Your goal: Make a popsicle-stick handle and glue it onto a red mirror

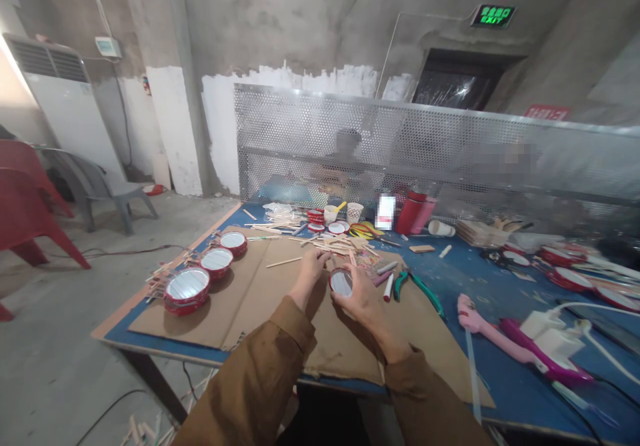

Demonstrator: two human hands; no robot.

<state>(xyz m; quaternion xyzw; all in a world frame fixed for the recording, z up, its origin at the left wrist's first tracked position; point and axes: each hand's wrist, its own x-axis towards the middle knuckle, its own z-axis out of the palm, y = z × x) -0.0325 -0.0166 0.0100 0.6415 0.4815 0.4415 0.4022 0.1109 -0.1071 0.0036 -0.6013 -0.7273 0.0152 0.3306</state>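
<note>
My right hand [361,299] is wrapped round a small red-rimmed disc with a pale, shiny face [341,283], held tilted above the cardboard. Just left of it is my left hand [311,271], its fingers pinched together near the disc's upper edge; whatever is between them is too small to make out. Under both hands lies a brown cardboard sheet [255,306]. A thin wooden stick [284,262] rests left of my left hand. Close to my right hand are a white-and-red marker [389,287] and green-handled pliers [420,291].
Stacks of red-rimmed discs [187,287] with sticks stand at the left. A pink glue gun [493,336] and a power strip [575,366] lie at the right. Behind are paper cups [355,213], a red bottle [412,213] and a perforated metal screen [295,126].
</note>
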